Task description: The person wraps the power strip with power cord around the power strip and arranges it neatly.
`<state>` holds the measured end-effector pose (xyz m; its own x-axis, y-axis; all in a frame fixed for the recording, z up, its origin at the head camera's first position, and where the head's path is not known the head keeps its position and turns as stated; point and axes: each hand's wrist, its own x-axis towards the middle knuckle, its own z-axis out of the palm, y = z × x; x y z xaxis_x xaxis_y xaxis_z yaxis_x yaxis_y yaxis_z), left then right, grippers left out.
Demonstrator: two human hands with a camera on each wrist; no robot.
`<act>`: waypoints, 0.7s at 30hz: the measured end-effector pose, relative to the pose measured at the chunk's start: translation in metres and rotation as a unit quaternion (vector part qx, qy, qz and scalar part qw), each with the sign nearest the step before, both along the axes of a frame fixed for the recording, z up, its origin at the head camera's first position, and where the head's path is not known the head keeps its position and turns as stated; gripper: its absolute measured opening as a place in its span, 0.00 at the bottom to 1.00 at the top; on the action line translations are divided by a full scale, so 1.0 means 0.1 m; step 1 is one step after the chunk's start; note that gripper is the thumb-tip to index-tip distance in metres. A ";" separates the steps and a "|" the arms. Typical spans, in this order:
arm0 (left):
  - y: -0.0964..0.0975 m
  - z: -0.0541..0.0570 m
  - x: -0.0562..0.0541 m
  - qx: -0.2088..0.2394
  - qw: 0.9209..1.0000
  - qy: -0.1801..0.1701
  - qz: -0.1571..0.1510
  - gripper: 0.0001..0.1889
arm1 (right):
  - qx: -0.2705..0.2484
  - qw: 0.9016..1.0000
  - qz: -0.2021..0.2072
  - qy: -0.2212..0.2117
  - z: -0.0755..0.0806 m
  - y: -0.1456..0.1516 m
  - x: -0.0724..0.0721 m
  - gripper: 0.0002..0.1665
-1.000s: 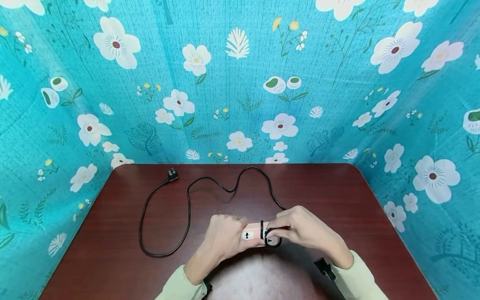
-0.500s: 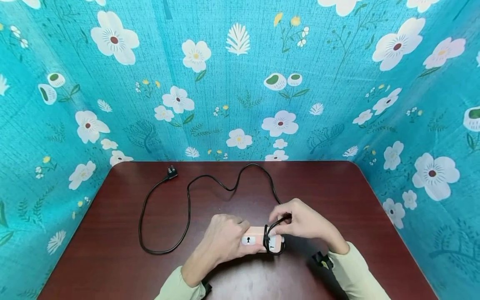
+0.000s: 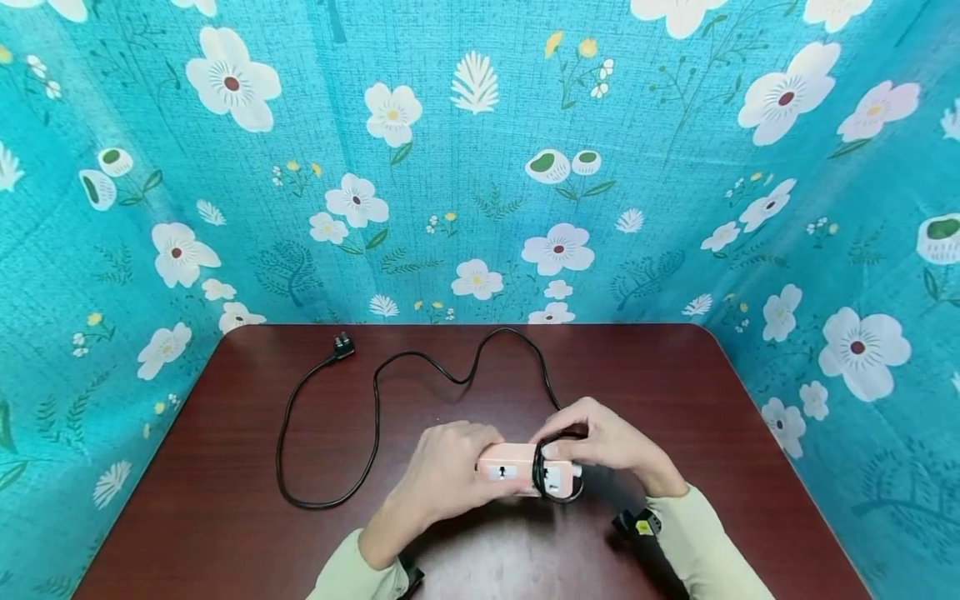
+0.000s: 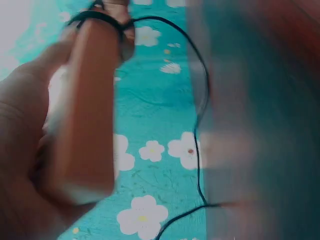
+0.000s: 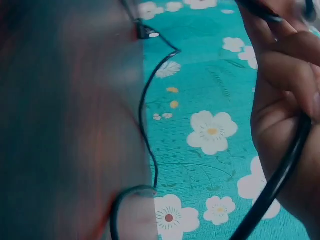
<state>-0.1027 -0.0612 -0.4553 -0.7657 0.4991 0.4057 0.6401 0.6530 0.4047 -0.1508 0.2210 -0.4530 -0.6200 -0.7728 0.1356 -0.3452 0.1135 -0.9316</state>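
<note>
My left hand (image 3: 450, 471) grips the left end of a pink power strip (image 3: 513, 454) with white socket faces. In the left wrist view the strip (image 4: 92, 110) is blurred, its long side toward the camera, with fingers and palm around it. Turns of black power cord (image 3: 538, 471) loop round the strip's right part. My right hand (image 3: 603, 437) pinches the cord close by the strip's right end. In the right wrist view the cord (image 5: 280, 175) runs out from between the curled fingers of that hand (image 5: 285, 100).
The free length of cord (image 3: 377, 417) snakes over the dark red wooden table (image 3: 660, 375) to a black three-pin plug (image 3: 343, 346) near the back left. A blue flowered cloth (image 3: 480, 183) hangs behind and beside the table.
The power strip has shifted slightly right. The cord turns lie closer together around its right part, and my right hand has drawn the cord across the top, toward the back.
</note>
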 end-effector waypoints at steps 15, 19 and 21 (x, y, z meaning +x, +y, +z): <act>0.01 -0.07 -0.03 0.442 0.801 -0.400 -0.051 0.19 | -0.123 0.991 0.011 -0.049 -0.06 0.06 -0.06 0.15; -0.04 -0.05 -0.04 0.457 0.797 -0.388 -0.065 0.18 | -0.144 0.978 0.097 -0.118 -0.11 0.10 -0.10 0.22; -0.07 -0.03 -0.05 0.464 0.796 -0.380 -0.078 0.19 | -0.136 0.974 0.112 -0.145 -0.12 0.12 -0.10 0.24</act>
<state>-0.1074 -0.0684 -0.4582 -0.9240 0.3678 0.1044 0.0238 -0.2173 0.9758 -0.1605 0.2330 -0.4654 -0.4829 -0.8527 0.1991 -0.0508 -0.1997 -0.9785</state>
